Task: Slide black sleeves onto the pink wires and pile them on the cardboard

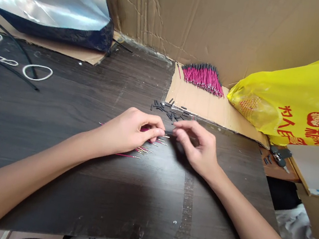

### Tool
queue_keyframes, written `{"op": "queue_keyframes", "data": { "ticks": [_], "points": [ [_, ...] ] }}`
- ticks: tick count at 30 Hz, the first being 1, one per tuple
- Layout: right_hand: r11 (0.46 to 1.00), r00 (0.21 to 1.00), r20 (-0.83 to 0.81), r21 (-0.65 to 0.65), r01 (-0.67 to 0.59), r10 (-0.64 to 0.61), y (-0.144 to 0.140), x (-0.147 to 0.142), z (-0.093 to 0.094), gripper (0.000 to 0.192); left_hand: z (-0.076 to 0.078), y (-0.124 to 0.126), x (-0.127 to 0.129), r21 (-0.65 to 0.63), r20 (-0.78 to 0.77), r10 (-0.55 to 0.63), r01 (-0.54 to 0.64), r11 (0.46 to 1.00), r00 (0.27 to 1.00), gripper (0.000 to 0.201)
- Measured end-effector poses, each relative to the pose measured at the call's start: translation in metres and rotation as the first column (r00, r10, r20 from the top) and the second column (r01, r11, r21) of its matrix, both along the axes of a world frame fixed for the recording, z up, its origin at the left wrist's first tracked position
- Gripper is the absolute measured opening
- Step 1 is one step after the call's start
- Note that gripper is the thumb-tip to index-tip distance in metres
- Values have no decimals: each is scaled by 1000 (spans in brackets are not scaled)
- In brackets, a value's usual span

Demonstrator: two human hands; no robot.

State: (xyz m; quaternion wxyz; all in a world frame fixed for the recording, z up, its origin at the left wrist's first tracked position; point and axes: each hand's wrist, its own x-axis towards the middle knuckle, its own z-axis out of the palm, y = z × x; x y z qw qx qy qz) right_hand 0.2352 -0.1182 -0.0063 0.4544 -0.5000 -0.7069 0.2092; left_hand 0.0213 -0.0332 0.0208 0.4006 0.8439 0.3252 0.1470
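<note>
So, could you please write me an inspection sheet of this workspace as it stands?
Surface: dark wood-grain board, scuffed, tape strip near the front.
Job's things: loose pink wires under the left hand; short black sleeves scattered just beyond; finished pink bundle on a cardboard sheet.
Clutter: silver foil bag, yellow plastic bag, white rubber bands, keys.
Grippers: left hand pinches a pink wire; right hand pinches a black sleeve at its tip.
Cables: thin black cords at far left.
Surroundings: cardboard walls.

Pink wires (203,78), yellow bag (300,100) red print, dark woodgrain table (72,122).
</note>
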Motion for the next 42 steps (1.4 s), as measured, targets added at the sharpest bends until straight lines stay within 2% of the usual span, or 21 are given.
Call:
{"op": "queue_keyframes", "data": {
  "ticks": [4, 8, 12, 18, 29, 35, 38, 42],
  "points": [
    [988, 963, 240, 123, 97, -124, 17, 16, -7, 17, 2, 2, 0, 18, 21, 112, -112, 994, 994, 23],
    [989, 888, 445, 134, 62, -116, 29, 20, -16, 13, 3, 0, 2, 15, 26, 122, -123, 992, 992, 24],
    [990, 794, 599, 139, 28, -106, 27, 12, -14, 13, 0, -2, 5, -12, 18, 106, -106, 994, 994, 22],
    [994, 860, 504, 106, 29, -79, 15, -1, -7, 13, -5, 1, 5, -38, 34, 96, -94, 995, 995, 22],
    [986, 852, 506, 149, 68, -136, 10, -7, -11, 17, -3, -1, 8, -128, 40, 103, -97, 987, 994, 21],
    [980, 847, 501, 163, 111, -180, 10, -7, -13, 21, -5, 0, 7, -131, 53, 107, -99, 986, 993, 20],
    [985, 875, 459, 143, 99, -155, 8, -9, -12, 21, -6, 1, 7, -140, 58, 101, -92, 986, 993, 21],
    [993, 942, 320, 90, 73, -98, 6, -9, -10, 15, -6, 1, 6, -182, 70, 81, -67, 981, 994, 21]
  ]
}}
